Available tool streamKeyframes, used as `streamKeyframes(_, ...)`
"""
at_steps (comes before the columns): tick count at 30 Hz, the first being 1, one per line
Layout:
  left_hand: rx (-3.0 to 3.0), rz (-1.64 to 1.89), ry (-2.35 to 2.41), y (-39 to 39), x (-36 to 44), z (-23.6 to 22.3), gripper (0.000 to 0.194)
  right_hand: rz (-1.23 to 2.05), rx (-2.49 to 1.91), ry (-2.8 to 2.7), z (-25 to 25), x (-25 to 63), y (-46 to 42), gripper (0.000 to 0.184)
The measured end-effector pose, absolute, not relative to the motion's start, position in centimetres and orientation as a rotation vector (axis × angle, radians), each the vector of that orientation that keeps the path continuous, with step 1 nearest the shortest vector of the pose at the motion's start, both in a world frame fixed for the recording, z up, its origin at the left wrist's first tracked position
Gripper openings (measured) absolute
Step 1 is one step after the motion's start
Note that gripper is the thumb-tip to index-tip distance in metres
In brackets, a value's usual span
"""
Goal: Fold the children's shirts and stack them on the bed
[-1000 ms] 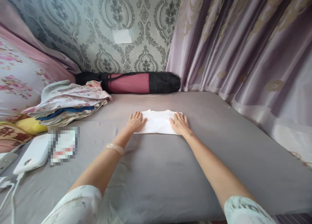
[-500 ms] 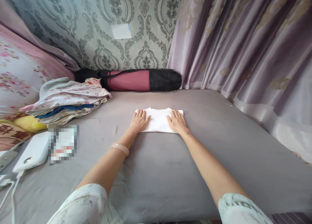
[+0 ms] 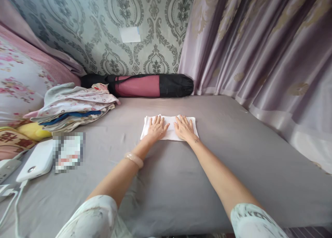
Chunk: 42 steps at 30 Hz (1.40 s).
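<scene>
A white folded cloth (image 3: pixel 170 129) lies flat on the grey sheet (image 3: pixel 176 182) in the middle of the view. My left hand (image 3: pixel 156 128) rests palm down on its left half, fingers spread and pointing away from me. On the right half lies my right hand (image 3: pixel 184 128), also flat with its fingers apart. The two thumbs point toward each other, with a strip of cloth showing between them. The cloth's outer ends stick out past both hands. What kind of garment or towel it is, I cannot tell.
At the left sits a pile of folded clothes (image 3: pixel 75 105). Nearer are a white power bank (image 3: pixel 37 158) with a cable, a blurred-out flat item (image 3: pixel 68 153) and a yellow cushion (image 3: pixel 35 131). A rolled pink mat in a black bag (image 3: pixel 138 86) lies along the wall; a curtain (image 3: pixel 249 48) hangs right.
Both hands have slid inward over the cloth, the left one further, so they are closer together. More of the cloth's outer ends shows now. The view has shifted slightly.
</scene>
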<state>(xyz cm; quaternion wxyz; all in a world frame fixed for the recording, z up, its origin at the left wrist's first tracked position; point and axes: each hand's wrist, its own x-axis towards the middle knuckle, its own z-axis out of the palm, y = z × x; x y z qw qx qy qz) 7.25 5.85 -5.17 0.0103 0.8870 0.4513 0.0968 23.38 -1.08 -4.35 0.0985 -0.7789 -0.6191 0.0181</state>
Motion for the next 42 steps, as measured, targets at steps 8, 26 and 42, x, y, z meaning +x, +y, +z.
streamKeyframes(8,2.709,0.246,1.391,5.1,7.7,-5.9,0.06,0.021,-2.316,-1.845,-5.2,22.9,-1.2,0.053)
streamKeyframes(26,2.732,0.349,1.418,2.8,8.9,-5.8,0.051,-0.043,-2.222,-1.866,-5.6,20.3,-0.3,0.05)
streamKeyframes(42,2.705,0.467,1.289,6.5,-1.1,-6.0,0.048,0.076,-2.213,-1.897,-5.2,16.6,1.8,0.058)
